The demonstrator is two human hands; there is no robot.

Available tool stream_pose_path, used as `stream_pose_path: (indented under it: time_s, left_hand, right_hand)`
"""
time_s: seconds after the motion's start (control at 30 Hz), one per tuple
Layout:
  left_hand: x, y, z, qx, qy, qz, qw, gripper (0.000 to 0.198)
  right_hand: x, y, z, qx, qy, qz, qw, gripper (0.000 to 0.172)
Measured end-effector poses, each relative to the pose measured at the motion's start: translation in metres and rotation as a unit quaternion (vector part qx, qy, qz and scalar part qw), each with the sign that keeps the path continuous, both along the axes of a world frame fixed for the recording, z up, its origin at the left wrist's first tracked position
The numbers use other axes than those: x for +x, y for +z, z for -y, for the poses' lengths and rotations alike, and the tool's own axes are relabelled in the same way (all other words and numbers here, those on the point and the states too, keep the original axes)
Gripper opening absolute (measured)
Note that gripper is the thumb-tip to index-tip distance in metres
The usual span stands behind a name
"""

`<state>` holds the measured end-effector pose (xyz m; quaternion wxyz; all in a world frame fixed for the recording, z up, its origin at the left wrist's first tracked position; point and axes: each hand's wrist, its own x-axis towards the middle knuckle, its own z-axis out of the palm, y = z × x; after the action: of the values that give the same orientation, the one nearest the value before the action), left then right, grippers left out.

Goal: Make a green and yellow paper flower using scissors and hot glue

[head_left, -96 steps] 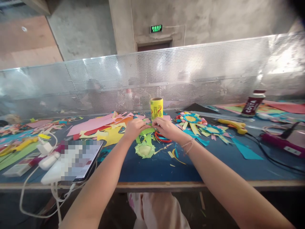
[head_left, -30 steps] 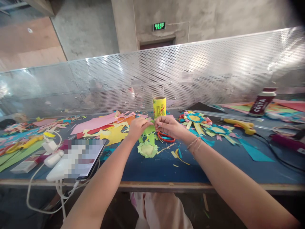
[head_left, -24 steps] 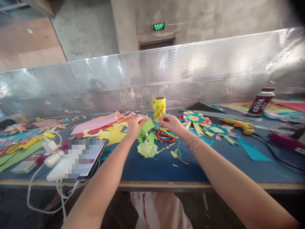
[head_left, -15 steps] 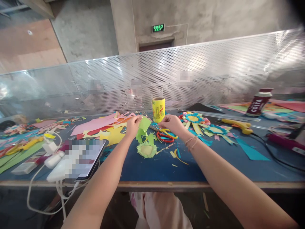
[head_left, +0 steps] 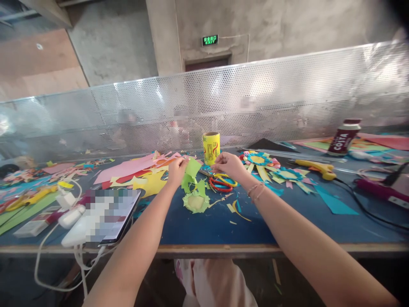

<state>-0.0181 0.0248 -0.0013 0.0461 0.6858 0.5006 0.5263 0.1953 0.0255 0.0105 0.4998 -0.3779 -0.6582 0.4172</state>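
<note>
Pinched between the fingers of my left hand (head_left: 177, 171) is a green paper piece (head_left: 193, 167). Below it on the table lies a green paper rosette (head_left: 196, 201), its rim folded in points around a paler centre. My right hand (head_left: 229, 165) hovers just in front of the yellow tape roll (head_left: 211, 147), fingertips drawn together; whatever they may hold is too small to make out. Between my hands rest scissors (head_left: 220, 184) with red and yellow handles.
A phone (head_left: 123, 217) with white cables lies at the front left. Pink paper sheets (head_left: 124, 168) and yellow scraps (head_left: 151, 182) sit behind it. On the right are finished-looking rosettes (head_left: 257, 159), a yellow glue gun (head_left: 316, 167) and a COSTA bottle (head_left: 344, 138). A perforated metal screen (head_left: 143, 115) stands behind.
The view has shifted slightly. My left hand keeps its pinch on the green paper, and my right hand stays near the tape roll with its fingertips a little changed.
</note>
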Motion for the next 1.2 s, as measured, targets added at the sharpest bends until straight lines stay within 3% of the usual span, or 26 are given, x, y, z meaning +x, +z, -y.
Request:
stream_pose_path:
  time_s: [0.3,0.57,0.7,0.8,0.93,1.2]
  left_hand:
    - [0.000,-0.001,-0.001,0.002,0.001,-0.007,1.000,0.034]
    - [0.000,-0.002,-0.003,0.014,-0.009,-0.013,1.000,0.031]
    - [0.000,-0.001,-0.002,0.014,-0.013,-0.014,1.000,0.034]
    - [0.000,-0.001,-0.001,0.011,-0.014,-0.006,1.000,0.036]
    - [0.001,0.001,0.000,0.009,-0.014,-0.002,1.000,0.035]
    - [0.002,0.001,0.002,0.014,-0.025,-0.001,1.000,0.035]
  right_hand:
    - [-0.001,0.004,0.007,-0.020,0.022,-0.008,1.000,0.027]
    - [-0.004,0.004,0.006,-0.043,0.056,-0.008,0.997,0.004]
    - [-0.006,0.004,0.009,-0.033,0.078,-0.013,0.996,0.017]
    - [-0.005,0.004,0.009,0.017,0.055,0.021,0.998,0.025]
    - [-0.001,0.002,0.002,0.109,-0.001,0.078,0.991,0.023]
    - [0.000,-0.001,-0.003,0.065,-0.061,0.044,0.995,0.022]
